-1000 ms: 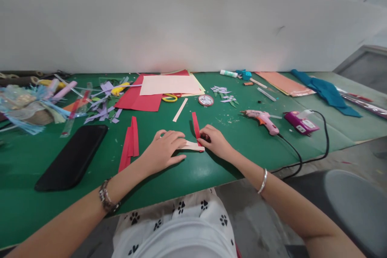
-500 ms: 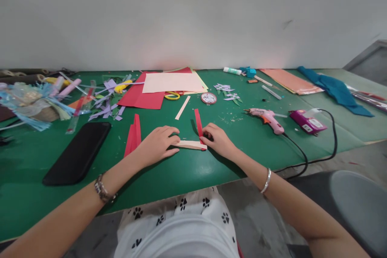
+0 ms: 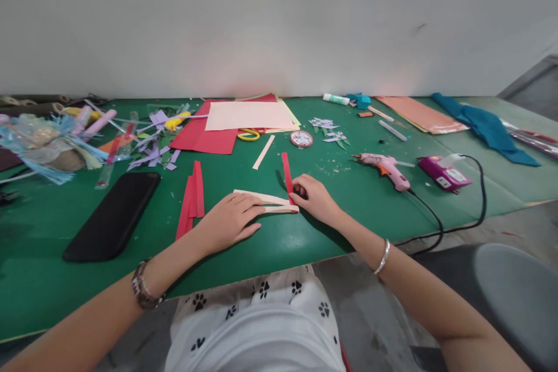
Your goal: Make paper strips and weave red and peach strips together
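Two cream paper strips [image 3: 278, 208] lie at a narrow angle in front of me, coming together at their right end. There they meet the lower end of a red paper strip [image 3: 286, 170], which points away from me. My right hand [image 3: 314, 200] has curled fingers and pinches the red strip near this joint. My left hand [image 3: 232, 216] is spread flat over the left part of the cream strips, thumb apart from the fingers, covering some of their length. Left of it lie more red strips [image 3: 190, 197]. Another cream strip [image 3: 264, 151] lies farther back.
A black phone [image 3: 114, 215] lies at left. Behind are paper sheets [image 3: 248, 116], yellow-handled scissors [image 3: 249, 135] and a round pin case [image 3: 301, 139]. On the right are a pink glue gun [image 3: 386, 168] and a purple power adapter [image 3: 443, 173] with cords. Purple scraps [image 3: 154, 151] litter the back left.
The left hand has flattened and a second cream strip now shows beneath its fingers, angled up and left from the joint. The right hand stays at the red strip.
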{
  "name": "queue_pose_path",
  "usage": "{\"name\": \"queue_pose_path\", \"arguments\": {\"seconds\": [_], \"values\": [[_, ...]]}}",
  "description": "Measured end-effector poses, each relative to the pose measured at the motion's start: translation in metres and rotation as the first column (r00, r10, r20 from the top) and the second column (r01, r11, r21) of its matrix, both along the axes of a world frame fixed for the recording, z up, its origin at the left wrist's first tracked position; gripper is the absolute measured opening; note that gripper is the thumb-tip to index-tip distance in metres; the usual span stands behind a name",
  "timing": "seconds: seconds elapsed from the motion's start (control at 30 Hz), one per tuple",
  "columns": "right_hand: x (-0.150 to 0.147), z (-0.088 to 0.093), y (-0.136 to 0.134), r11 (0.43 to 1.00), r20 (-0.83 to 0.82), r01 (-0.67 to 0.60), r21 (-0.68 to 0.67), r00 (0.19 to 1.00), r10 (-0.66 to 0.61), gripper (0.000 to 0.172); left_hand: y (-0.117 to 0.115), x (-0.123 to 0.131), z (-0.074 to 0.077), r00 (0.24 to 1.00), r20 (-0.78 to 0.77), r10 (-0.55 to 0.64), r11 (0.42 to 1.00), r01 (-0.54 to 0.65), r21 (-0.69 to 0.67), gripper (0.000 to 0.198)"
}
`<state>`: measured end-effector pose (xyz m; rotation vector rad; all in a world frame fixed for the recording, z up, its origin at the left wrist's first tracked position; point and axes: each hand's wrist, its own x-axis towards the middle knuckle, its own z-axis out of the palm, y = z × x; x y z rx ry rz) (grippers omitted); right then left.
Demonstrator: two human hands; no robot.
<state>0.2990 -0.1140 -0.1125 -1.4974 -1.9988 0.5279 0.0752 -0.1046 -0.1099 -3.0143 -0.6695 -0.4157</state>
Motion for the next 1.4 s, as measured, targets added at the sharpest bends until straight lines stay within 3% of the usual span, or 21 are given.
{"name": "queue_pose_path", "arguments": {"seconds": [0.3,0.4,0.53,0.63,0.83,0.93,1.13,1.4], "values": [[0.001,-0.001,0.000,0.998,-0.053,0.032,-0.058,0.998,-0.036,0.022,0.003,0.006,0.005,0.996,-0.034,0.084,0.989,-0.088,-0.120,0.027],[0.002,-0.001,0.000,0.997,-0.076,0.017,-0.075,0.997,-0.023,0.027,0.005,0.011,0.007,0.995,-0.069,0.073,0.997,-0.075,-0.028,0.028],[0.004,-0.002,0.000,0.998,-0.102,-0.021,-0.060,0.995,0.015,0.029,0.007,0.023,0.005,0.996,-0.057,-0.066,0.994,0.071,0.086,0.042],[0.004,-0.003,0.000,0.998,-0.107,-0.036,-0.050,0.994,0.030,0.032,0.006,0.034,0.002,0.981,-0.090,-0.171,0.985,0.168,-0.039,0.058],[0.004,-0.002,0.000,0.999,-0.091,-0.019,-0.051,0.996,0.014,0.029,-0.002,0.038,0.001,0.977,-0.128,-0.172,0.966,0.142,-0.214,0.065],[0.004,-0.002,0.000,0.999,-0.080,-0.032,-0.034,0.996,0.029,0.022,-0.002,0.036,0.003,0.978,-0.132,-0.164,0.968,0.133,-0.213,0.062],[0.003,0.000,0.001,0.998,-0.060,-0.057,-0.014,0.997,0.057,0.014,0.010,0.041,0.002,0.978,-0.123,-0.166,0.982,0.153,-0.109,0.033],[0.005,-0.001,0.001,0.998,-0.012,-0.056,-0.023,0.998,0.056,0.016,0.004,0.048,-0.001,0.993,-0.058,-0.103,0.992,0.097,-0.084,0.031]]}}
